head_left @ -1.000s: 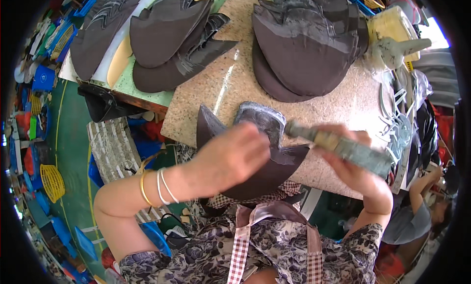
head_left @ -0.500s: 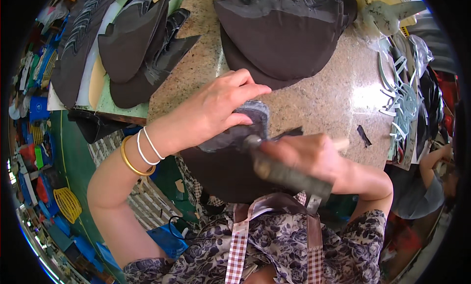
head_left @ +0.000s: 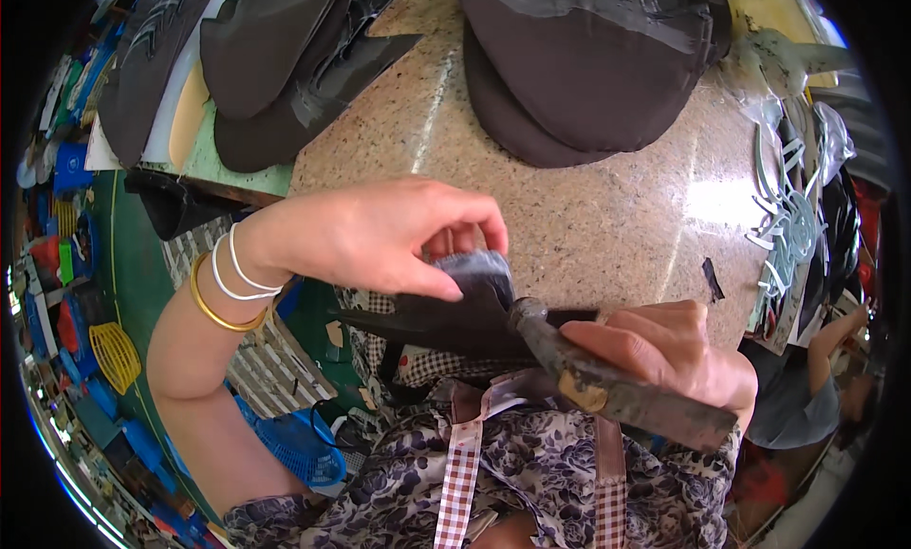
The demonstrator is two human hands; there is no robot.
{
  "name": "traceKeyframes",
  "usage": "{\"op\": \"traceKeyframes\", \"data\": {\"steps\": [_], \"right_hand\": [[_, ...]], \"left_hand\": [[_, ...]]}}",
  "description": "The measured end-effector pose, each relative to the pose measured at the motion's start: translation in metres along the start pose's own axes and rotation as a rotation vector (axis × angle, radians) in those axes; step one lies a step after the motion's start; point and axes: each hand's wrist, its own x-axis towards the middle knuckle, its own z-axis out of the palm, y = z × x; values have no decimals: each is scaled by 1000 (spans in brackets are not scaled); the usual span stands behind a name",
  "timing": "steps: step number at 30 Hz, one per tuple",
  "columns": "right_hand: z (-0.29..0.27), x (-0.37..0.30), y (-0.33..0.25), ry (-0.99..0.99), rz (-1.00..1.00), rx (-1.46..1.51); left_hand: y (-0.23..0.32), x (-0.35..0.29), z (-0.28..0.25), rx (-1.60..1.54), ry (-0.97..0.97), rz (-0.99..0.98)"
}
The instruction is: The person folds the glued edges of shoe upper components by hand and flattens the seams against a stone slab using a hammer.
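Observation:
My left hand [head_left: 403,236] pinches the upper edge of a dark brown sheet piece [head_left: 432,321], its thumb on the near face and its fingers behind. That edge carries a greyish, frayed-looking band and curls up. The piece hangs tilted at the table's near edge, close to my apron. In my right hand [head_left: 664,350] is a hammer [head_left: 631,397], the fingers closed round it. Its worn metal head lies across in front of the hand, the round face beside the piece. Most of the handle is hidden by the hand.
Stacked dark pieces [head_left: 588,65] lie on the speckled stone tabletop [head_left: 380,141] at the far side; more dark pieces [head_left: 275,55] lie far left. A small black scrap [head_left: 713,279] and pale cord strips [head_left: 788,226] are at right. A blue basket [head_left: 299,445] stands below. Another person's arm [head_left: 826,359] shows far right.
The hammer has moved right and toward me, away from the piece. My left hand has drawn the piece nearer my body and tilted it. The whole view has shifted slightly.

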Motion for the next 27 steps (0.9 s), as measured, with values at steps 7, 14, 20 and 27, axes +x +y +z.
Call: {"op": "traceKeyframes", "data": {"steps": [7, 14, 20, 27], "right_hand": [[21, 11, 1, 56, -143, -242], [15, 4, 12, 237, 68, -226], [6, 15, 4, 72, 133, -206], [0, 17, 7, 137, 330, -117]], "left_hand": [[4, 5, 23, 324, 305, 216], [2, 7, 27, 513, 501, 165], [0, 7, 17, 481, 445, 200], [-4, 9, 18, 515, 490, 164]]}}
